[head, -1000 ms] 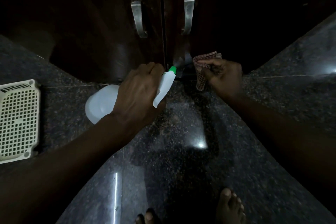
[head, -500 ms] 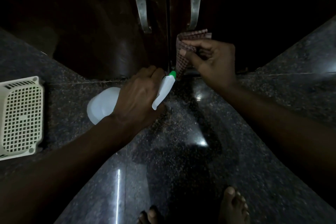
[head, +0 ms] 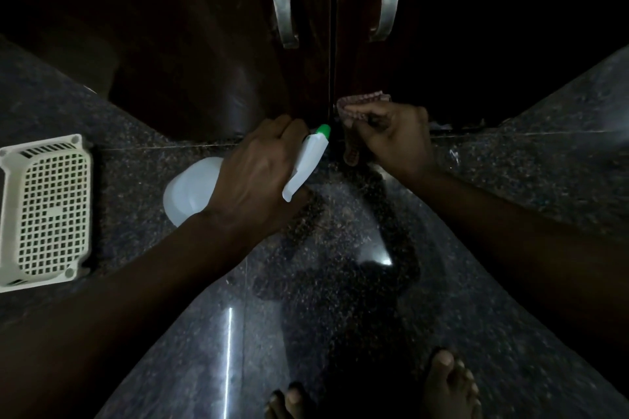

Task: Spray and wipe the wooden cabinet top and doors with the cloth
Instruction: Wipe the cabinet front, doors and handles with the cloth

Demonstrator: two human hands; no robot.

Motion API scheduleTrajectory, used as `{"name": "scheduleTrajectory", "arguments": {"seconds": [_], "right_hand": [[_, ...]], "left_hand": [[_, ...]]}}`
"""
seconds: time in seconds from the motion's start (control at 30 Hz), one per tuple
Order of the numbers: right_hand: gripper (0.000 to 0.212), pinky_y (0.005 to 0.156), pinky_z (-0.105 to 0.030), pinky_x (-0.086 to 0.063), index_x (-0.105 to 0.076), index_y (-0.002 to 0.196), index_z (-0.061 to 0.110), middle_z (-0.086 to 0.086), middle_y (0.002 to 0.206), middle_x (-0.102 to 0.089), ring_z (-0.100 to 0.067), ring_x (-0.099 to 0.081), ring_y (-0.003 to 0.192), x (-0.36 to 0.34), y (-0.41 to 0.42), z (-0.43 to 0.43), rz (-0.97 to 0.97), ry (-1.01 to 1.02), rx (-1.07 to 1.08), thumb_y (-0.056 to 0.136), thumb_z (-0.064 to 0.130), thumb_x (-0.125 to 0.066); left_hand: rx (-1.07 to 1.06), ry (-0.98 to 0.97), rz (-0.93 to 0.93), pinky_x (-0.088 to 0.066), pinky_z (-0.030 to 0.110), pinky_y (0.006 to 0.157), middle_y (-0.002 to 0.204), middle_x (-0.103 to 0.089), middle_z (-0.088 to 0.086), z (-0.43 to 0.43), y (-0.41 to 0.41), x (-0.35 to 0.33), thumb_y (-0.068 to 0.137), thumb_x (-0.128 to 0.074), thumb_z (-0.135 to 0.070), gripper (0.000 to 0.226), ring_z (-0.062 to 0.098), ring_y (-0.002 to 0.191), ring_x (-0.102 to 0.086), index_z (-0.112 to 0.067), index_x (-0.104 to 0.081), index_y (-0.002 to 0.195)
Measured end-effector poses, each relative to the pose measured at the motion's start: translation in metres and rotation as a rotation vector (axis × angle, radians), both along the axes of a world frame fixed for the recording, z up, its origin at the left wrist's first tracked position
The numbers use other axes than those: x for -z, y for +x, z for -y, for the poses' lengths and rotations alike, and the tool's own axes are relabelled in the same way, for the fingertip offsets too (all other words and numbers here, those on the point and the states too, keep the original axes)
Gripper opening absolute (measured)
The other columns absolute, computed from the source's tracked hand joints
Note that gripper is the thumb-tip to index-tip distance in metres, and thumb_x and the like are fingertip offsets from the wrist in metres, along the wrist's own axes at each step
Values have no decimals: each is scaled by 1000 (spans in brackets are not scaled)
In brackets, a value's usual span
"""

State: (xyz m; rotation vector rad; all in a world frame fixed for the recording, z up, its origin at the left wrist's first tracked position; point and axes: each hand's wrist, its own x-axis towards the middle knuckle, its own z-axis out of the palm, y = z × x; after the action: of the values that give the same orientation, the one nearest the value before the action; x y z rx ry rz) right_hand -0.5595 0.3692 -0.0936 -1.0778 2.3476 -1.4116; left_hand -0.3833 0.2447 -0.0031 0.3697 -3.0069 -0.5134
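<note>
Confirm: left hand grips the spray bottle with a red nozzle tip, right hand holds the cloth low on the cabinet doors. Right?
Not quite. The head view shows the nozzle tip is green, not red. Everything else is right: the left hand grips the spray bottle, and the right hand holds the cloth low on the cabinet doors.

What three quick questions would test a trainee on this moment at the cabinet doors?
1. Multiple choice: what does the left hand grip? A) the spray bottle; B) a door handle; C) a sponge.
2. True or false: the right hand holds the cloth high up beside the door handles.
3. Fill in: the white lattice basket lies on the floor to the person's ____.

Key: 1 A. 2 False: the cloth is low on the right door, near the floor. 3 left.
</note>
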Motion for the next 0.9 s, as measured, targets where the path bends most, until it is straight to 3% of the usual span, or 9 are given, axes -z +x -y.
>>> {"name": "scheduleTrajectory", "arguments": {"seconds": [0.17,0.33,0.53,0.67,0.8,0.9], "right_hand": [[24,94,-29,-58,-77,113,8,1,112,-75,-7,-71,107,-14,7,14,-34,-141,-31,90,16,-74],[24,99,-31,-56,-77,114,9,-1,115,-75,-8,-69,109,22,7,12,-85,47,-92,90,11,-72],[25,98,-27,-55,-78,113,9,-5,114,-76,-16,-71,107,38,11,18,-92,191,-99,90,13,-70],[23,96,-22,-55,-78,112,10,2,113,-75,-5,-69,107,18,15,20,-57,54,-50,90,12,-72],[22,92,-24,-57,-77,111,6,8,110,-71,-6,-70,105,-3,20,27,-80,-169,6,91,15,-74],[24,96,-25,-56,-76,113,8,6,114,-72,-6,-69,108,6,18,27,-88,-116,-56,91,15,-73]], "left_hand": [[-21,6,8,-25,29,63,90,-52,9,0,1,2,63,-50,-17,32,28,78,-49,-6,-50,93],[-10,44,-7,-30,30,61,90,-52,9,2,5,4,65,-36,-28,38,27,77,-49,-7,-50,94],[-27,29,-10,-15,25,61,90,-53,10,7,12,8,64,-50,-19,35,19,75,-42,-4,-52,96],[-27,30,-29,-12,25,61,89,-53,10,7,12,8,62,-53,-16,37,15,75,-36,-3,-53,96],[-10,28,-32,-13,26,61,90,-53,11,7,12,7,61,-60,-12,38,18,75,-40,-3,-53,97],[-18,26,-33,-11,26,60,90,-53,11,6,12,7,62,-58,-12,35,21,75,-43,-3,-53,96]]}}
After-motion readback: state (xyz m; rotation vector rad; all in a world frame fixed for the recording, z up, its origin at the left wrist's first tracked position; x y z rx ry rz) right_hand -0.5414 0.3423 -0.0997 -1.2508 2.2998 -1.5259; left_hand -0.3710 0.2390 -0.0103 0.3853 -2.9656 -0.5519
